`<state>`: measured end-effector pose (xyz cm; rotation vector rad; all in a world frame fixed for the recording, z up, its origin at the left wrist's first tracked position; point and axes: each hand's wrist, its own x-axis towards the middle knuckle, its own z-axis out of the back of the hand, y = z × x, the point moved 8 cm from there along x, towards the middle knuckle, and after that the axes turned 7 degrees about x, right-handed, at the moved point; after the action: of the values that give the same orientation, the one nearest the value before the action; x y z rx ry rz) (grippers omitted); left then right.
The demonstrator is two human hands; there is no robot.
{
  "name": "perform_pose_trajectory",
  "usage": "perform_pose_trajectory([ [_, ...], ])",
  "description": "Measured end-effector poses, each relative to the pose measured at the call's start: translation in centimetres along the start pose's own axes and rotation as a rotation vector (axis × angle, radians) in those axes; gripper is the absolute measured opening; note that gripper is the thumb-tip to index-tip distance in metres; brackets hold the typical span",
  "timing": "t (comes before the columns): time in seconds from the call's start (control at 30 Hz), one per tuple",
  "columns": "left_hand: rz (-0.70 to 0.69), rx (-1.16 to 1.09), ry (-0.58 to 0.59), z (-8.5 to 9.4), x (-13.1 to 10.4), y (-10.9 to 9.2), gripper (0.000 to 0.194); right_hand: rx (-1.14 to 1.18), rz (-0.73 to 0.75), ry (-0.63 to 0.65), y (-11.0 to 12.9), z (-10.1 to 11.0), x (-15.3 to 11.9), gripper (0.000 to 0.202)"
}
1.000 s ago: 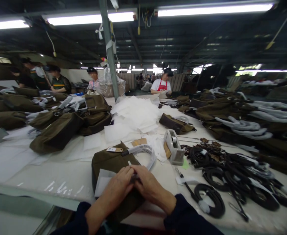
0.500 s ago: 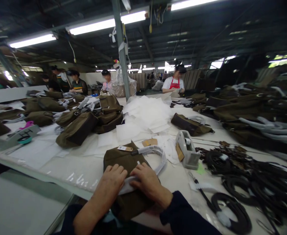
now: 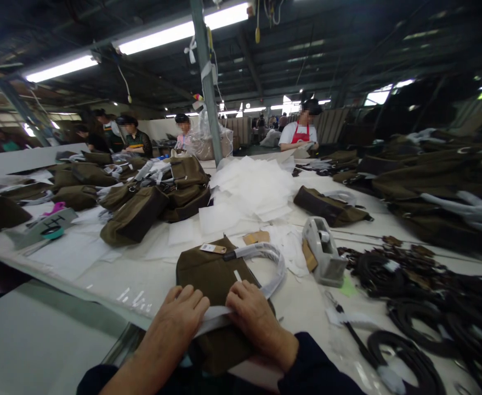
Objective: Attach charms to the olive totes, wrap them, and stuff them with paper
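An olive-brown bag (image 3: 208, 269) lies at the near edge of the table, with a paper tag (image 3: 213, 248) on its upper part. One handle (image 3: 279, 263), wrapped in clear plastic, loops out to the right. Across the bag's lower half runs a second white-wrapped handle (image 3: 216, 315). My left hand (image 3: 183, 312) is closed on the left part of this wrapped handle, and my right hand (image 3: 253, 315) is closed on its right part. Both palms face down, and the fingertips are partly hidden.
White sheets (image 3: 251, 186) are heaped behind the bag. A grey tape dispenser (image 3: 323, 252) stands to the right, beside coiled black straps (image 3: 405, 351). More bags (image 3: 136, 216) lie at left and right. People, one in a red apron (image 3: 301, 134), are across the table.
My hands have moved slightly apart and a little lower on the bag, showing more of the wrapped handle between them. The view has shifted slightly. A hand now shows at the far left.
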<state>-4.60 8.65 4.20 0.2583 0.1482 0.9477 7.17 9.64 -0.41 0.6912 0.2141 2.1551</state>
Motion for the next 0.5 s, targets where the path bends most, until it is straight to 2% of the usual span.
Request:
perform_pose_trajectory([
  [0.13, -0.042, -0.027, -0.038, -0.3, -0.9, -0.3, 0.017, -0.030, 0.066, -0.017, 0.6, -0.2, -0.4, 0.007],
  [0.33, -0.103, -0.205, 0.068, -2.0, -2.2, -0.2, 0.018, -0.006, 0.159, 0.047, 1.6, -0.4, -0.8, 0.007],
  [0.5, -0.123, -0.374, 0.042, -0.7, -3.0, 0.4, 0.015, -0.059, 0.216, 0.088, 2.1, -0.7, -0.8, 0.009],
])
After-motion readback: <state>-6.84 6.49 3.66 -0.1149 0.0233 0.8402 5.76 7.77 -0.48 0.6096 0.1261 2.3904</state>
